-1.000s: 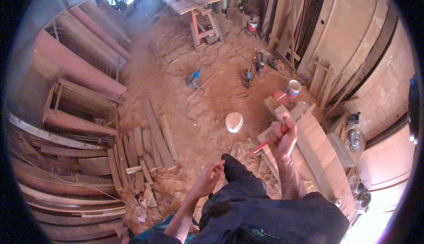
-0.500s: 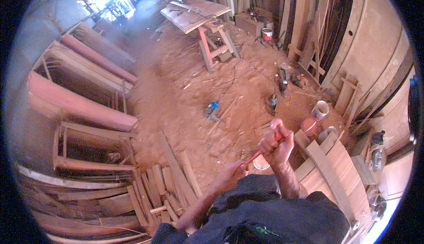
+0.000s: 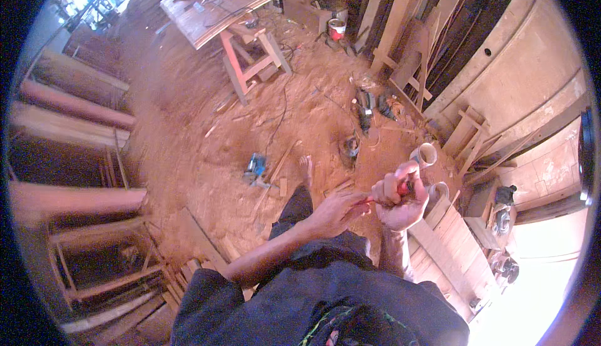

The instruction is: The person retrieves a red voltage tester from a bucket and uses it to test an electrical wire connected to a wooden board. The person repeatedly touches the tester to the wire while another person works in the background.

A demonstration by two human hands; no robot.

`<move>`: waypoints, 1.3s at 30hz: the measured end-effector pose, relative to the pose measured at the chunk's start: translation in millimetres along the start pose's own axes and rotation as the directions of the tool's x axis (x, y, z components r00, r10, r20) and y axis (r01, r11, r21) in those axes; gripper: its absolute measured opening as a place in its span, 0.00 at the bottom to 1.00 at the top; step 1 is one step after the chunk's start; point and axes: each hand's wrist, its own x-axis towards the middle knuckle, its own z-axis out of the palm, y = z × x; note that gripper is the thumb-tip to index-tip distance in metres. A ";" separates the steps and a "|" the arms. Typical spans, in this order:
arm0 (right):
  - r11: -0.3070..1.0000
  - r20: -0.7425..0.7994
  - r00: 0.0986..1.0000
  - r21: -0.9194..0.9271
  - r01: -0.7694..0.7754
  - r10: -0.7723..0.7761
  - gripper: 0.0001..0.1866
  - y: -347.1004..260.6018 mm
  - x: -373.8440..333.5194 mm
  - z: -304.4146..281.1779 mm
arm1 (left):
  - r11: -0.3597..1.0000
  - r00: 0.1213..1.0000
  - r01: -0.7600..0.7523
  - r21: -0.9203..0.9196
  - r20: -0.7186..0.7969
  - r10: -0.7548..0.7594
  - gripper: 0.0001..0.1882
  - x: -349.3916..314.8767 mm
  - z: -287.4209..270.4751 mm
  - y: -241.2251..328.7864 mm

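In front of my chest my right hand (image 3: 399,199) is closed around the thick red-and-black end of a slim red tool (image 3: 406,188). Its exact kind is hidden by my fingers. My left hand (image 3: 338,213), just to the left, has its fingers closed on the tool's thin red end. The two hands are close together, with only a short red length showing between them. Below them lies the reddish dirt floor, where a bare foot (image 3: 306,163) and a dark trouser leg show.
A blue power tool (image 3: 255,166) and another power tool (image 3: 350,147) lie on the floor. A trestle table (image 3: 216,11) stands ahead. To the right are a white bucket (image 3: 425,154) and planks (image 3: 447,246); wooden frames (image 3: 106,258) line the left.
The view has turned right and moved forward, so the table and floor tools sit further left. My hands have drawn closer together on the red tool. A foot and leg have come into view.
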 end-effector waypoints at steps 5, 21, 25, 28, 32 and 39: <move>0.992 -0.068 0.993 -0.085 0.093 -0.098 0.19 59.1 150.2 -39.5 | 0.970 0.990 0.128 -0.206 0.090 -0.111 0.14 120.9 -81.0 -99.6; 0.963 -0.175 0.959 -0.190 0.190 -0.224 0.12 92.7 582.2 -162.4 | 0.995 0.994 -0.096 0.015 0.052 0.096 0.11 460.3 -318.0 -289.4; 0.796 -0.147 0.947 -0.586 0.151 -0.287 0.11 119.1 733.1 -227.1 | 0.971 0.988 0.155 0.181 -0.041 -0.150 0.13 531.7 -371.8 -366.4; 0.481 -0.182 0.982 -0.867 -0.133 -0.056 0.06 152.2 851.1 -293.1 | 0.904 0.892 0.422 0.073 -0.213 -0.399 0.17 613.9 -410.8 -414.2; 0.389 -0.163 0.967 -0.892 -0.230 0.197 0.08 210.9 977.6 -291.4 | 0.848 0.783 0.529 -0.042 -0.363 -0.506 0.18 694.1 -449.0 -460.8; 0.441 -0.187 0.935 -0.842 -0.312 0.303 0.18 277.9 1156.3 -356.1 | 0.863 0.666 0.422 -0.278 -0.551 -0.503 0.17 800.5 -519.0 -502.7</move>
